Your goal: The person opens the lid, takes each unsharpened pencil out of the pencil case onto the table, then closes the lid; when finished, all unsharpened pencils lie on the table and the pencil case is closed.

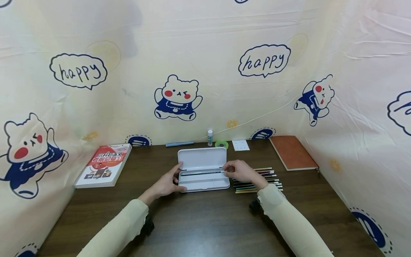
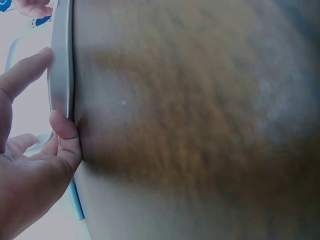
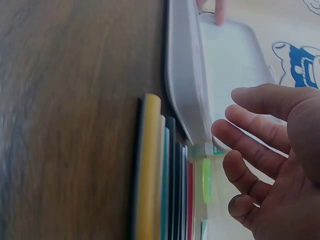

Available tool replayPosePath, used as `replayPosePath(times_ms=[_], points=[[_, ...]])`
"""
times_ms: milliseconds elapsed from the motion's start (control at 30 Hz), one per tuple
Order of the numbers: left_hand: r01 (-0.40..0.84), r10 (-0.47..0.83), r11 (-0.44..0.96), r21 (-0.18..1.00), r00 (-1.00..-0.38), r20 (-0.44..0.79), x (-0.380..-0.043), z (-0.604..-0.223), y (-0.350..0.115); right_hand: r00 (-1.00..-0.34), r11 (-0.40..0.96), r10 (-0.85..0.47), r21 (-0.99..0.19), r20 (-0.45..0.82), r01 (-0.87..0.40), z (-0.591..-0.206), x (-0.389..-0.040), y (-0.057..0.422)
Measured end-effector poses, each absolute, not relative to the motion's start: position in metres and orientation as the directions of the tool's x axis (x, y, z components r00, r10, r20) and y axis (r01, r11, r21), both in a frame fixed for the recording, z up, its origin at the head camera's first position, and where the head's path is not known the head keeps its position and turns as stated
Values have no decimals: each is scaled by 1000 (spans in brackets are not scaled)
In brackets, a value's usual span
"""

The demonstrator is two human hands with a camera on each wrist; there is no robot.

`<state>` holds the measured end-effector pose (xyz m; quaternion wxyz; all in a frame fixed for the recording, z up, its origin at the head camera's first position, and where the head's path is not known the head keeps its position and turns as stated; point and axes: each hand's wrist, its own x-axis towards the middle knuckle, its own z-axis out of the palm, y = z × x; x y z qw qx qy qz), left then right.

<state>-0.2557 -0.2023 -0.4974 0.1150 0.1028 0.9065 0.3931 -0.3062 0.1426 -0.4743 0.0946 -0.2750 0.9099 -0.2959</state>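
A white pencil case (image 1: 197,185) lies with its lid (image 1: 202,159) raised at the back. Inside it, a dark pencil (image 1: 202,174) lies lengthwise near the hinge. My left hand (image 1: 167,182) grips the case's left end, its thumb at the front corner and fingers along the side. Over the right end of the case is my right hand (image 1: 239,170). In the right wrist view its fingers (image 3: 255,145) are loosely bent, with nothing between them. Several pencils (image 1: 244,189) lie side by side right of the case, partly under my right forearm; a yellow pencil (image 3: 150,165) is nearest the front.
At the left lies a thick book (image 1: 104,162). Along the back stand or lie a blue pen (image 1: 179,144), a glue stick (image 1: 210,137), green tape (image 1: 221,144) and a white card (image 1: 240,145). A brown notebook (image 1: 293,153) is at the back right. Printed sheeting surrounds the table.
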Motion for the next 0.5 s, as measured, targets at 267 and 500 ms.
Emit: replayPosePath(times_ms=[267, 500], points=[[97, 276, 673, 733, -953, -127, -256, -498, -203, -825, 707, -562, -546, -50, -449, -479, -307, 131], [97, 274, 670, 736, -954, -123, -254, -498, -202, -800, 703, -598, -515, -56, -489, -484, -307, 126]])
